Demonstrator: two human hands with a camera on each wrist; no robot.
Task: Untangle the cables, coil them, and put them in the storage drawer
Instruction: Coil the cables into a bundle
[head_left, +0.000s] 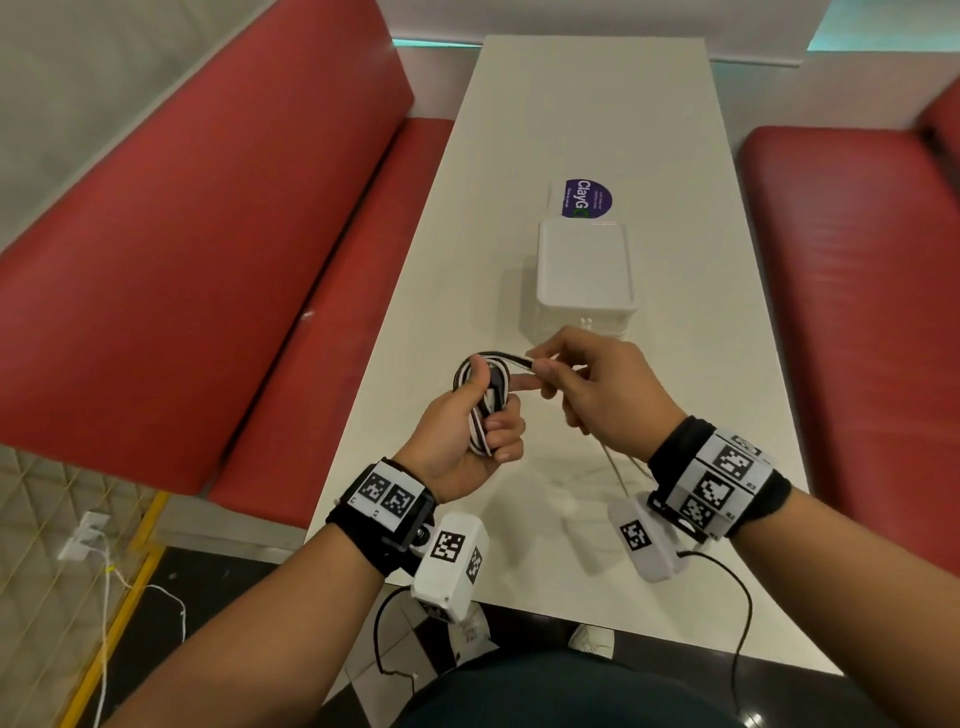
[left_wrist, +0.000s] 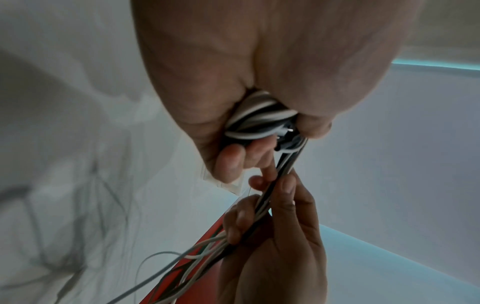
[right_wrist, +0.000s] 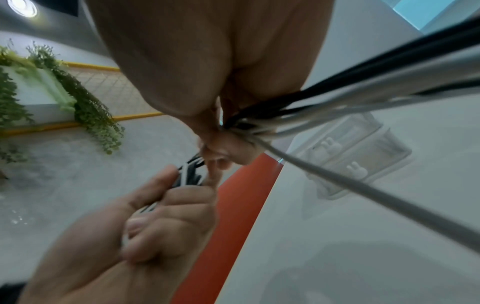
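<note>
Head view: left hand (head_left: 467, 431) fingers curled round coiled cables (head_left: 480, 395); right hand (head_left: 597, 379) fingers pinch loose strands.

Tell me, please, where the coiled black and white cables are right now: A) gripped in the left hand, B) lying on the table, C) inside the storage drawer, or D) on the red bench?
A: the left hand grips the coiled cables above the table, while the right hand pinches the loose strands.
</note>
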